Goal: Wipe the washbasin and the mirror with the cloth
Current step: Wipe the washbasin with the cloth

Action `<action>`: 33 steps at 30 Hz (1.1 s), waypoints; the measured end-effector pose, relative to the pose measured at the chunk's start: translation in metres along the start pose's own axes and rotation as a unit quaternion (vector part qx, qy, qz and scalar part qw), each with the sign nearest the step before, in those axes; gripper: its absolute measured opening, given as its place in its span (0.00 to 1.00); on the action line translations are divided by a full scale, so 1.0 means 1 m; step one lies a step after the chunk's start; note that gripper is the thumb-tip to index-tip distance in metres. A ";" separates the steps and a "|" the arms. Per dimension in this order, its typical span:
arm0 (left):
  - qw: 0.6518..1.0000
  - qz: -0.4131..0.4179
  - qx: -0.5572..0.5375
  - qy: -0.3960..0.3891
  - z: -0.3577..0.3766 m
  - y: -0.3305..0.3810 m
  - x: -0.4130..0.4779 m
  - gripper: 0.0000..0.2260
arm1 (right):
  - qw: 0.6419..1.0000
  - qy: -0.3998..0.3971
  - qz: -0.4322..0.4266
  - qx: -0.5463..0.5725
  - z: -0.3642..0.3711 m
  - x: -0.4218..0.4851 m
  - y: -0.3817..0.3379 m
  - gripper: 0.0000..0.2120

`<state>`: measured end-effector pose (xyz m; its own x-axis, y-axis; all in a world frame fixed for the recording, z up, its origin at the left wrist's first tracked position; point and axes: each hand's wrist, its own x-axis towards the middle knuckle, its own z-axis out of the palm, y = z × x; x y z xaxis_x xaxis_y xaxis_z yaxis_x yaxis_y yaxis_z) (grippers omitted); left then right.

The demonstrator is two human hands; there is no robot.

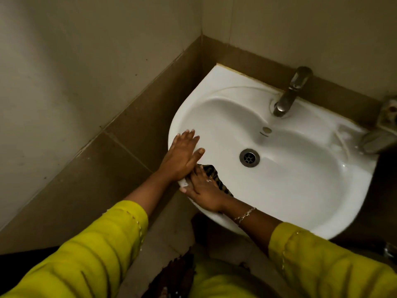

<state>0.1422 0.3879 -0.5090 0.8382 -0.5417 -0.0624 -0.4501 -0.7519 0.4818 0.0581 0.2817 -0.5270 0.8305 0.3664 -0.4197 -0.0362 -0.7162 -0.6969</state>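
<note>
Head view: left hand [182,155] flat, fingers spread, on glossy oval washbasin [290,190] rim; right hand [204,186] presses patterned cloth [217,179] beneath its palm.

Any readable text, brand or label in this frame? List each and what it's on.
Nothing legible.
Washbasin: small dark mark just below the overflow hole, probably a brand stamp, too small and blurred to read.
Tap: no visible marking.
Object at the right edge: reddish patch, blurred, unreadable.
Cloth: dark pattern only, no lettering.
</note>
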 end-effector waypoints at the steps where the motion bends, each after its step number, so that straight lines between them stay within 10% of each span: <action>1: 1.000 0.002 0.025 -0.010 0.002 0.005 -0.001 0.43 | 1.000 -0.004 -0.002 -0.005 0.001 -0.008 0.003 0.33; 23: 0.963 -0.012 0.239 -0.123 0.023 0.031 -0.004 0.31 | 0.990 -0.012 0.012 -0.143 -0.038 -0.155 0.077 0.29; 33: 0.964 -0.013 0.246 -0.101 0.023 0.030 -0.001 0.49 | 0.951 -0.154 0.027 -0.267 -0.115 -0.176 0.148 0.24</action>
<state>0.1206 0.3573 -0.5150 0.7963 -0.5452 -0.2621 -0.5629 -0.8264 0.0088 -0.0294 0.0435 -0.4896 0.6302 0.4175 -0.6546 0.2803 -0.9086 -0.3096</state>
